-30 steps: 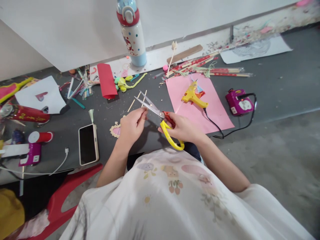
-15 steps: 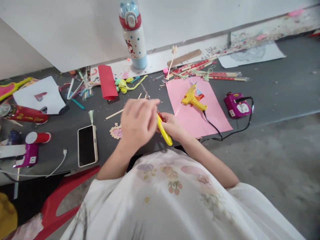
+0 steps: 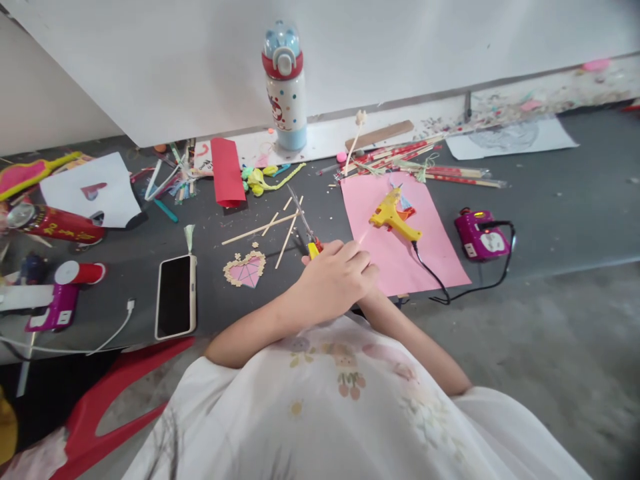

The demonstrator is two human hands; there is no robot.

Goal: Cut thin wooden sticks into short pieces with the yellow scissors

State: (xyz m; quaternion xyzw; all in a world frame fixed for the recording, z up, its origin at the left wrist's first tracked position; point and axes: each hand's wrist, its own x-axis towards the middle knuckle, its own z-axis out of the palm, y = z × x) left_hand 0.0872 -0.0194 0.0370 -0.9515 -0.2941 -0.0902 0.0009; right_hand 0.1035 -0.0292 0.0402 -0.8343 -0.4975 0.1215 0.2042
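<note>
Head view: two bare hands are seen at the near edge of a dark, cluttered surface [image 3: 550,220]. Yellow-handled scissors [image 3: 313,250] are held in the right hand [image 3: 369,293], which is closed and mostly covered by the left hand [image 3: 340,273]. The left hand is laid across it, fingers bent; whether anything is gripped beneath them cannot be told. The blades are pointed toward the far side, slightly left, and are seen close together.

Thin sticks [image 3: 257,229] are scattered just left of the blades, some crossed. Nearer, to the left of the hands, a pink heart [image 3: 247,272] is edged with small beige pieces and marked with dark lines. Farther left, a phone [image 3: 175,297] is laid face up, with a pale tassel attached.

To the right of the hands, a yellow glue gun [image 3: 395,217] is rested on a pink sheet [image 3: 420,260]. By a black cable it is joined to a purple box [image 3: 481,237] at the right.

On the far side, a bottle [image 3: 289,107] is stood upright, with a folded red paper [image 3: 227,172] to its left. At far left, a red can [image 3: 65,225] is laid on its side, near a white paper [image 3: 113,193] with a heart shape in it.
</note>
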